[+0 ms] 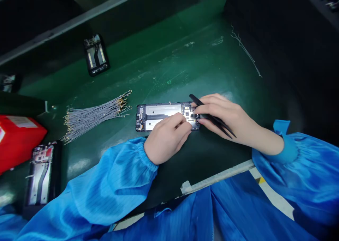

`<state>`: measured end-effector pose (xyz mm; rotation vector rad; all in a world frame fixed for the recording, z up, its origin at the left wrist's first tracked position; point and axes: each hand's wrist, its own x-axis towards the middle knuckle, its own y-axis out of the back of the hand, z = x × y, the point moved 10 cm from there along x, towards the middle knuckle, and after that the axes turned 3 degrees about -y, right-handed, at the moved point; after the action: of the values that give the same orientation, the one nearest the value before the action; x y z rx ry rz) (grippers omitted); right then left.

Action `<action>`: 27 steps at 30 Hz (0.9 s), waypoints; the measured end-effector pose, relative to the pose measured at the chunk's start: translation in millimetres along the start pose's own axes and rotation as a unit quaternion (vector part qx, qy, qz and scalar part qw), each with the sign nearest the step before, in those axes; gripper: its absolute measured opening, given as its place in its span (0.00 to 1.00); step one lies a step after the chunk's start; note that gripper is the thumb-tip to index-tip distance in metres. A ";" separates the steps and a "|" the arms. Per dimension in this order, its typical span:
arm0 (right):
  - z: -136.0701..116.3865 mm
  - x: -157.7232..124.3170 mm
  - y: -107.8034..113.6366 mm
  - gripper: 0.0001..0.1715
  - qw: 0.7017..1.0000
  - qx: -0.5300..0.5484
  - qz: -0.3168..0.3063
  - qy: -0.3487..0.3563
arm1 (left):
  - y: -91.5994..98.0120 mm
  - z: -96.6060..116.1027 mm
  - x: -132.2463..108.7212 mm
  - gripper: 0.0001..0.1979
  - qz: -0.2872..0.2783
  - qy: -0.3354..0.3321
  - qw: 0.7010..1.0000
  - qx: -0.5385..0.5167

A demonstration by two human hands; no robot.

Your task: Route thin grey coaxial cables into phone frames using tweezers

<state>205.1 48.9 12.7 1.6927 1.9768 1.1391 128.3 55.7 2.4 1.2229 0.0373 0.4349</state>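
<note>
An opened phone [159, 108] lies on the green mat, its metal midframe and circuit board facing up. My left hand [168, 138] rests over its lower edge with the fingers curled together near the board; whatever they may pinch is hidden. My right hand [227, 115] holds black tweezers [194, 99] crosswise, tips pointing down and to the right, away from the board. The fingertips of that hand touch the phone's right end. To the left of the phone lies a bundle of thin grey cables [95, 115] with gold-coloured ends.
Another opened phone [96, 55] sits at the back left, and one more [39, 177] lies at the lower left beside a red package [19, 138]. Loose thin cables [247, 54] lie at the back right. The bench's front edge [219, 177] runs before my body.
</note>
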 end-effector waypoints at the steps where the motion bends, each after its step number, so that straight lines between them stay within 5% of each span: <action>1: -0.5 0.2 -2.5 0.14 1.000 -0.011 -0.003 0.004 | 0.3 -0.3 0.0 0.10 0.003 -0.001 1.000 -0.003; 14: -0.9 3.8 -19.3 0.17 0.997 -0.060 -0.043 0.004 | 0.9 -7.2 3.2 0.09 0.030 0.024 0.999 -0.008; 27: 1.2 7.5 -19.7 0.21 0.998 -0.032 -0.048 -0.031 | 6.3 6.8 -12.1 0.09 0.028 -0.030 0.998 -0.044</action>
<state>190.4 56.4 -0.3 1.5641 1.9407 1.0923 117.1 47.2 8.1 1.1516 -0.0664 0.4449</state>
